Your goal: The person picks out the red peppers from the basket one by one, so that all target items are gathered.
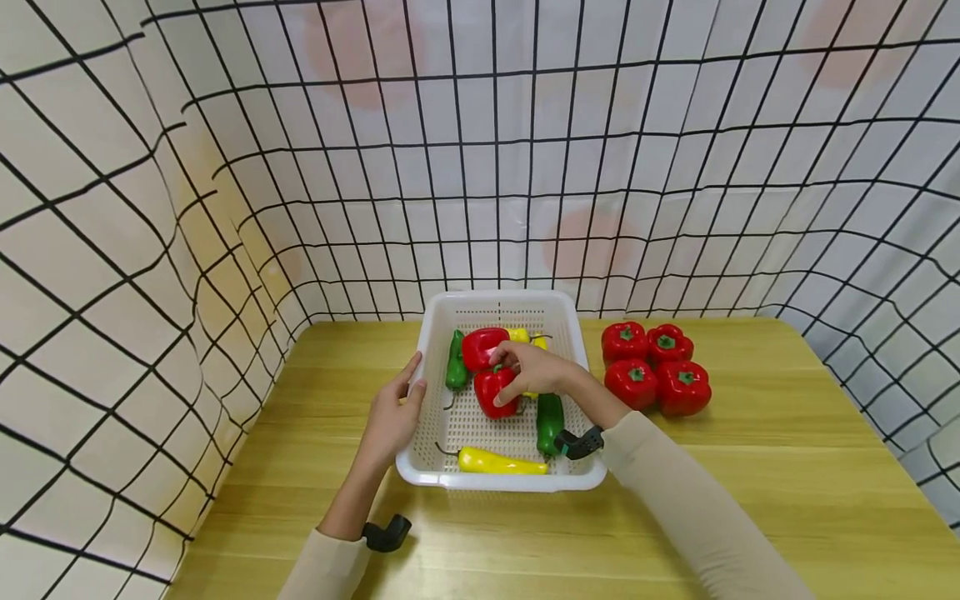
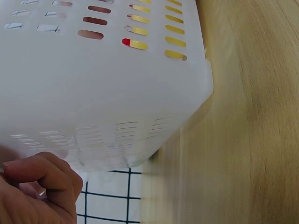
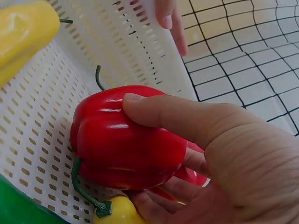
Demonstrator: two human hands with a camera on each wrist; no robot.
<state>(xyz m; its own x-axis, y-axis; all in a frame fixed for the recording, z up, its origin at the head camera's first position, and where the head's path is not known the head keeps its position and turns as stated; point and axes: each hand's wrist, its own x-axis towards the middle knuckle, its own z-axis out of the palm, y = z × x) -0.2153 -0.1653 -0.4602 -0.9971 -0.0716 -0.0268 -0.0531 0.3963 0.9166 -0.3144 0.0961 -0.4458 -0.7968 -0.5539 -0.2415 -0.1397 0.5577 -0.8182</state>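
My right hand (image 1: pixel 528 371) holds a glossy red bell pepper (image 3: pixel 126 144) inside a white perforated plastic basket (image 1: pixel 495 481). Its thumb lies across the pepper's near side, with the other fingers round the back. Just behind sits a second red bell pepper (image 1: pixel 482 347). My left hand (image 1: pixel 392 417) grips the basket's left rim, thumb at the inner edge and fingers along the outer wall. Also in the basket are a green pepper (image 1: pixel 456 367) on the left, a longer green one (image 1: pixel 550 423) on the right, a long yellow pepper (image 1: pixel 498 461) in front, and yellow ones partly hidden by my right hand.
Several red bell peppers (image 1: pixel 632 382) stand grouped on the wooden table (image 1: pixel 780 483), right of the basket. A white backdrop with a black grid (image 1: pixel 510 158) rises behind the table and along both sides.
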